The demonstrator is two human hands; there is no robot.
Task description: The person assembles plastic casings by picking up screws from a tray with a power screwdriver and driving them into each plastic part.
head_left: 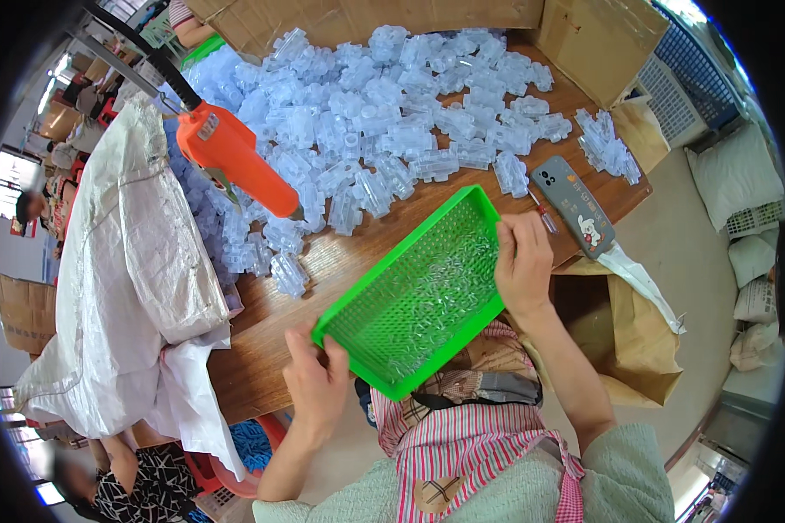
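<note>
holding the green plastic tray [414, 292] at two opposite edges, i have it tilted over my lap just off the near edge of the bench [358, 261], likely so the small clear pieces lying on its perforated floor stay gathered. my left hand [316, 383] clamps the near lower corner, thumb on top of the rim and fingers curled beneath. my right hand [523, 266] grips the far right rim, fingers [513, 234] pressed together and wrapped over the edge. below the tray i see my striped apron [471, 444]. to the right an open brown paper sack [637, 340] stands beside the bench. on the bench near my right hand lie a small screwdriver [544, 213] and a grey phone [576, 207], set clear of the work. farther out a wide heap of clear plastic parts [384, 113] covers the wood. an orange power tool [235, 159] hangs over the heap on a cable, within reach. a white woven sack [131, 261] drapes the left end, and cardboard boxes [392, 17] line the back.
</note>
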